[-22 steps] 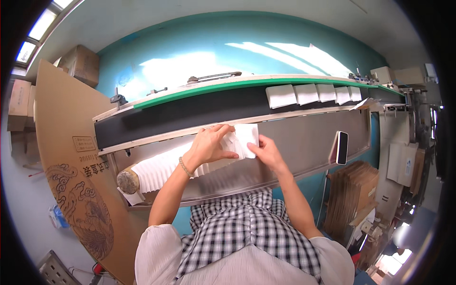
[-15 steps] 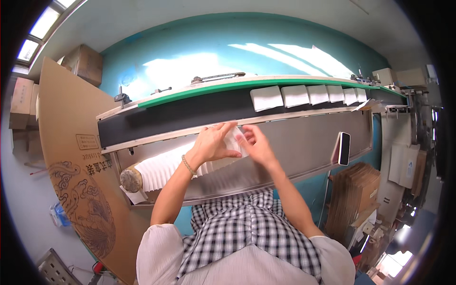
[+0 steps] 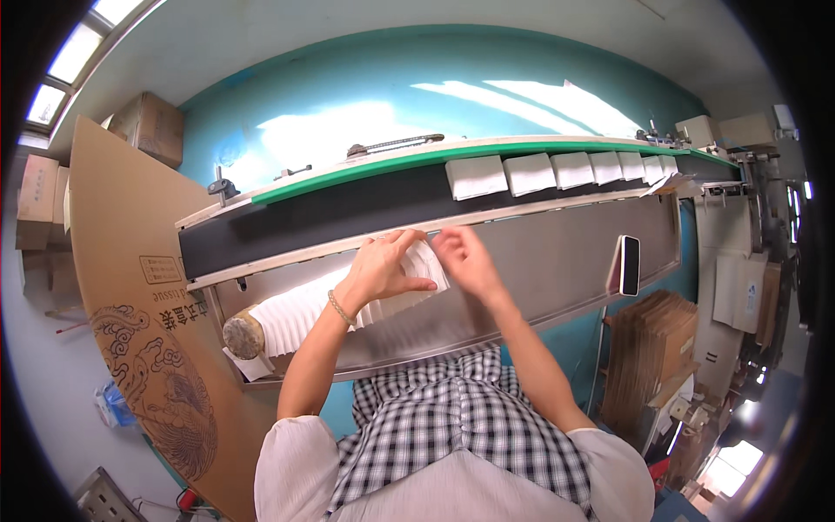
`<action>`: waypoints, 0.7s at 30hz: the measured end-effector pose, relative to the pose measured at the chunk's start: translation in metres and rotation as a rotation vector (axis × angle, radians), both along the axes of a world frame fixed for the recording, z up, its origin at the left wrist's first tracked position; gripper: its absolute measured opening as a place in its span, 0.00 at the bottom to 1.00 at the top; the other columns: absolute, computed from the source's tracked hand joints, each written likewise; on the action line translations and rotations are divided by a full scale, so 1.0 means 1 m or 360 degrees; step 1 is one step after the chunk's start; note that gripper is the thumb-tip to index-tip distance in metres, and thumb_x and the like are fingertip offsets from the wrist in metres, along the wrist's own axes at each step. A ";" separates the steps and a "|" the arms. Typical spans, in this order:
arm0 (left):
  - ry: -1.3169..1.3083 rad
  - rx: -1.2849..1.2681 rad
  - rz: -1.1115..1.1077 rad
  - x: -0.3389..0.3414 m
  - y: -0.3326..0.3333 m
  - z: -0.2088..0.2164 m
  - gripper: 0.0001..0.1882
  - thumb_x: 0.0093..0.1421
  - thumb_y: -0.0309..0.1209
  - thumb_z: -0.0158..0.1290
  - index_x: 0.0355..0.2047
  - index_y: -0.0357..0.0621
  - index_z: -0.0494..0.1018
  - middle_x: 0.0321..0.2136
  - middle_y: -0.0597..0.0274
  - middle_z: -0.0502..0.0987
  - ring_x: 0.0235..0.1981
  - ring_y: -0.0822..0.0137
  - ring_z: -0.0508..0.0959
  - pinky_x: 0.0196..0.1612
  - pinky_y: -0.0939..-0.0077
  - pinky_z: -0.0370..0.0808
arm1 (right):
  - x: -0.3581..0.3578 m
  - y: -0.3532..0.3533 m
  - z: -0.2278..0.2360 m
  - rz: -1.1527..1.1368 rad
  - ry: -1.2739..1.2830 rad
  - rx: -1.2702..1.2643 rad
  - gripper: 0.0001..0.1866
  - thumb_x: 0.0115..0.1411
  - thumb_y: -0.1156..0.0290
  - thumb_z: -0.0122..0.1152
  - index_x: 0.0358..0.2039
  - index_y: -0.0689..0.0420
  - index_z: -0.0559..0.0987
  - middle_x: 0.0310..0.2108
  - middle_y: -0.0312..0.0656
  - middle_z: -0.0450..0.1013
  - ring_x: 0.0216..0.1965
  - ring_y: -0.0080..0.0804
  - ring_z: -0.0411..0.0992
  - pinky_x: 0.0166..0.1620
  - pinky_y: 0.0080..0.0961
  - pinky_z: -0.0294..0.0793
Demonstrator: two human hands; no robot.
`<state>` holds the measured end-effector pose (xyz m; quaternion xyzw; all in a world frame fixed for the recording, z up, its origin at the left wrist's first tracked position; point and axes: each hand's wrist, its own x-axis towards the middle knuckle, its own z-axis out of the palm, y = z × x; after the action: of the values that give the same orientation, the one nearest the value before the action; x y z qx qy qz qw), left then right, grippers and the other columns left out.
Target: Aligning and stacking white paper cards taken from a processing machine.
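A long row of white folded tissue stacks (image 3: pixel 300 313) lies in the metal tray, at a slant to my left. My left hand (image 3: pixel 387 268) rests over its right end, thumb and fingers spread and holding the last stacks. Beside that end is my right hand (image 3: pixel 465 261), slightly blurred, its fingers loosely bent and apart; nothing shows in it. A round brownish block (image 3: pixel 243 337) sits against the row's left end, with a loose white piece (image 3: pixel 250 365) below it. Several separate white stacks (image 3: pixel 531 174) stand spaced along the black conveyor belt (image 3: pixel 348 213) beyond.
A phone (image 3: pixel 630 265) leans at the tray's right part. The metal tray (image 3: pixel 557 261) has a raised near rim. A tall cardboard sheet (image 3: pixel 148 304) stands at the left, flattened cartons (image 3: pixel 648 348) at the right. A green rail (image 3: pixel 348 178) runs behind the belt.
The white stacks on the belt have shifted a little to the left, and another shows at the far right. My right hand has come slightly away from the row's end. My left hand stays there.
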<state>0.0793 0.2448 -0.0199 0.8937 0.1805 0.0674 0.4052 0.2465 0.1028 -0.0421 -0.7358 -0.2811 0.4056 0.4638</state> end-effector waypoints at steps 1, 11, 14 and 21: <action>0.0008 0.0010 -0.0004 -0.003 -0.001 0.001 0.43 0.43 0.58 0.72 0.55 0.50 0.73 0.51 0.57 0.81 0.49 0.50 0.81 0.51 0.57 0.77 | -0.012 -0.011 -0.001 0.0166 -0.0204 -0.0191 0.23 0.67 0.59 0.68 0.53 0.64 0.76 0.35 0.37 0.78 0.30 0.17 0.73 0.34 0.21 0.75; 0.0074 -0.0108 -0.0009 -0.017 0.006 0.004 0.39 0.45 0.57 0.72 0.52 0.50 0.75 0.50 0.56 0.81 0.48 0.49 0.82 0.50 0.58 0.79 | 0.022 -0.002 -0.003 -0.0291 0.0693 0.0095 0.20 0.69 0.64 0.63 0.52 0.68 0.75 0.42 0.43 0.79 0.38 0.26 0.78 0.40 0.22 0.78; 0.0099 -0.0097 0.0009 -0.017 0.006 0.003 0.40 0.45 0.58 0.72 0.53 0.49 0.75 0.51 0.54 0.80 0.47 0.49 0.82 0.49 0.58 0.79 | -0.001 0.007 -0.001 -0.0079 0.0395 0.0071 0.26 0.68 0.55 0.66 0.54 0.62 0.74 0.36 0.40 0.78 0.33 0.21 0.75 0.37 0.21 0.76; 0.0017 0.0080 0.0025 -0.033 0.004 0.001 0.45 0.44 0.60 0.71 0.57 0.49 0.74 0.53 0.52 0.80 0.46 0.49 0.83 0.48 0.58 0.79 | -0.037 -0.022 0.008 -0.0058 0.0429 -0.0024 0.27 0.66 0.55 0.68 0.54 0.64 0.76 0.39 0.40 0.79 0.35 0.21 0.75 0.41 0.23 0.76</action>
<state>0.0464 0.2488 -0.0188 0.9025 0.1880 0.0704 0.3811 0.2093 0.0810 -0.0341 -0.6831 -0.1997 0.4944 0.4990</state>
